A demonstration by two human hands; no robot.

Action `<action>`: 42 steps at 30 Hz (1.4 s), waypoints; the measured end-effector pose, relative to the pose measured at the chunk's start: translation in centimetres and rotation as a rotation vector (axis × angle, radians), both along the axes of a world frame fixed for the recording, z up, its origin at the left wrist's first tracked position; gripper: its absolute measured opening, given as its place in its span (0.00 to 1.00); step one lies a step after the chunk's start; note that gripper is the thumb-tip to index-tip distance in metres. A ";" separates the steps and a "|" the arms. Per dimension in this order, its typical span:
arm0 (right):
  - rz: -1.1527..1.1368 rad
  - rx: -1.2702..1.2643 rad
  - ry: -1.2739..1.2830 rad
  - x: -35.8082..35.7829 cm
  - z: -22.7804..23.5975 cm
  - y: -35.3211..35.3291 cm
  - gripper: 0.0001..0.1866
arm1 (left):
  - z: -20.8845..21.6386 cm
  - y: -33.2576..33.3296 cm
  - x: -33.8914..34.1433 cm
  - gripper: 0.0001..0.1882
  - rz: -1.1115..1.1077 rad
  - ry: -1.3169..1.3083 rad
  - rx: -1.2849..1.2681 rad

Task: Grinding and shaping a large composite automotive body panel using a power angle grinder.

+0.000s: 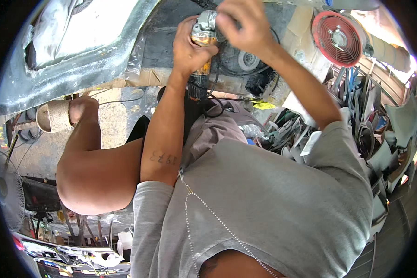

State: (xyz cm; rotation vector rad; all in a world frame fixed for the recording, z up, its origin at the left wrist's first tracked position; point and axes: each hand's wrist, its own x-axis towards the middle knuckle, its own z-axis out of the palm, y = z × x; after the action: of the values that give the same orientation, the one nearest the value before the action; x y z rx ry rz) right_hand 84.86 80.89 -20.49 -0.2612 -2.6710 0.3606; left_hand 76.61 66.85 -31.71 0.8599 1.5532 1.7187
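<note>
My left hand (189, 52) is wrapped round an angle grinder (202, 69) with a worn orange body and a dark tail end. The grinder's silver gear head points away from me. Against the head's right side is my right hand (251, 27), its fingers curled and slightly blurred. A dark disc edge shows between that hand and the head, but what the fingertips grip is hidden. A black cable (216, 83) hangs beside the tool. Just beyond its right side lies a pale round disc (249, 60) on the dark surface.
A large sanded bluish-grey panel (95, 74) with an opening fills the upper left. At the upper right stands a red round fan (339, 39). Piled scrap parts (294, 134) lie to my right. Another fan (9, 192) is at the left edge, near my bent leg.
</note>
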 end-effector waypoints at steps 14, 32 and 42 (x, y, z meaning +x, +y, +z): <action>-0.773 -0.722 -0.045 3.5 0.2 -4.5 0.14 | 0.5 0.4 0.1 0.37 -0.017 0.064 -0.066; -0.566 -0.555 0.173 3.6 -2.8 -4.0 0.21 | 0.1 0.1 -0.1 0.39 -0.049 0.019 -0.053; -0.639 -0.608 0.228 1.9 -1.3 -5.8 0.22 | -0.3 0.2 -0.1 0.40 -0.056 0.027 -0.120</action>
State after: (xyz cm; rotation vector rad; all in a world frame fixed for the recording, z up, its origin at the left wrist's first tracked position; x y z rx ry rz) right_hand 86.77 75.11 -21.76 -1.1369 -2.0424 0.9065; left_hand 76.50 67.00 -31.99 0.8607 1.6179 1.5636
